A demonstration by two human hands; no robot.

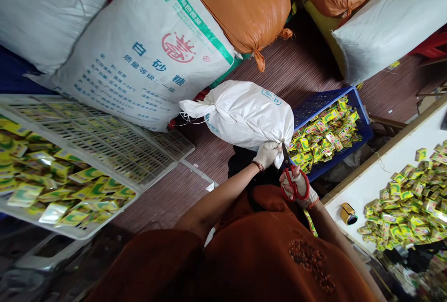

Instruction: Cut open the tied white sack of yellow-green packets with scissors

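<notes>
Brown, finely striped floor [279, 65], white-topped table [356, 191] along the right, pale wooden edge [401, 137], subdued light

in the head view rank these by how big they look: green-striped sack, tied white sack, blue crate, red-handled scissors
1. Green-striped sack
2. Tied white sack and blue crate: too alike to rank
3. Red-handled scissors

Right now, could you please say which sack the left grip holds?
The small white sack by the scissors: the left grip pinches it; larger white sacks and orange sacks are untouched.
</notes>
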